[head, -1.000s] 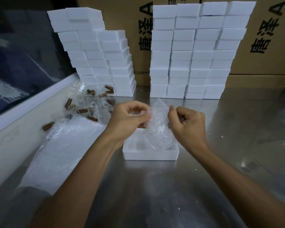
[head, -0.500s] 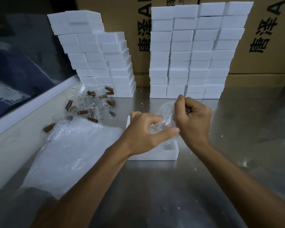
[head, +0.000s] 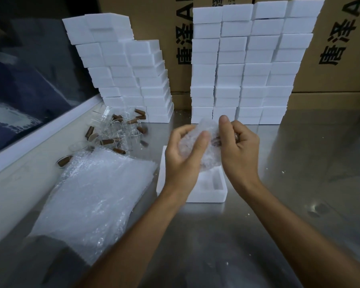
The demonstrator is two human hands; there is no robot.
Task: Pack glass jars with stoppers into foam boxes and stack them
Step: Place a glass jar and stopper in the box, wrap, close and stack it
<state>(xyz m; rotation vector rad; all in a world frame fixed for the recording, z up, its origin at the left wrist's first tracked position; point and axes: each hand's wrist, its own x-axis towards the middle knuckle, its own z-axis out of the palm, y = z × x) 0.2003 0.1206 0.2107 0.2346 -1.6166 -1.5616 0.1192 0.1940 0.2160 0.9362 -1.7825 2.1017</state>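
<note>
Hands: our left hand (head: 183, 156) and right hand (head: 238, 150) both grip bubble-wrap bundle (head: 206, 146) above open foam box (head: 212, 190).

A steel table (head: 299, 183) (dull grey, flecked with white crumbs) carries a loose heap of bubble wrap sheets (head: 96, 196) at its left, with brown cardboard cartons (head: 330, 75) printed in black characters standing behind and a dark window (head: 25, 80) alongside.

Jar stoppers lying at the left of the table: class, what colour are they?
Brown, clearest on the stoppers in the head view.
</note>
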